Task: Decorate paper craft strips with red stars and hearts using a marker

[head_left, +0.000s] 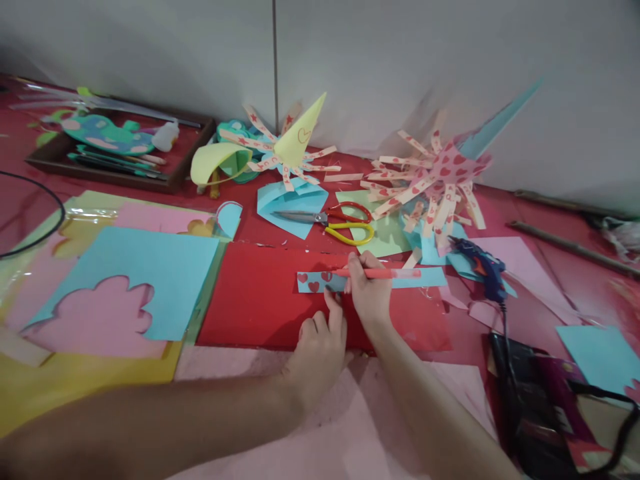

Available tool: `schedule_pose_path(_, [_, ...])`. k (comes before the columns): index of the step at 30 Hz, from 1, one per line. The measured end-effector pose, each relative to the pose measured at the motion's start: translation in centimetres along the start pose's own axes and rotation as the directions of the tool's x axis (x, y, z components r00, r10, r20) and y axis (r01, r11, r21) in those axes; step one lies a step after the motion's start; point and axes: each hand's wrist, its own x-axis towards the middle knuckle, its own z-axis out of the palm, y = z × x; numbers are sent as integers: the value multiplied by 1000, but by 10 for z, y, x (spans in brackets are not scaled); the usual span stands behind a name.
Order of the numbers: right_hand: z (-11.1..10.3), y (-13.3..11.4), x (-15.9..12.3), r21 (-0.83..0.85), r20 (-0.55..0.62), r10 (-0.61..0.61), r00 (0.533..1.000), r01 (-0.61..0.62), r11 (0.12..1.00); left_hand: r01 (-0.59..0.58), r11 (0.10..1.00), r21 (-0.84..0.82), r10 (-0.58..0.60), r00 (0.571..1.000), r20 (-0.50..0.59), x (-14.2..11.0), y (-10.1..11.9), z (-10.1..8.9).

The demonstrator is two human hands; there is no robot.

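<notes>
A narrow light-blue paper strip (pixel 417 277) lies across a red sheet (pixel 250 293) in front of me. Several dark-red hearts mark its left end. My right hand (pixel 371 290) is closed in a writing grip around a red-orange pen (pixel 377 273), its tip by the rightmost heart. To the left, my left hand (pixel 320 340) rests on the red sheet with its index fingertip pressing the strip's lower edge. Its other fingers are bent, holding nothing. Scissors (pixel 345 223) with one red and one yellow handle lie just beyond the red sheet.
Paper figures with cone tops, one yellow (pixel 301 133) and one blue (pixel 500 123), stand by the wall. A brown tray (pixel 173 175) is at back left. Coloured sheets (pixel 165 267) cover the left. A glue gun (pixel 483 263) and a black case (pixel 525 393) lie right.
</notes>
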Motion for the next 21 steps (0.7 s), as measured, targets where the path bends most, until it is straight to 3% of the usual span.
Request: schedule_pose_path(21, [2,-1,0,59,20,68,997,-69,996,-2,1000,-14,3,1000,25,2,-1,0])
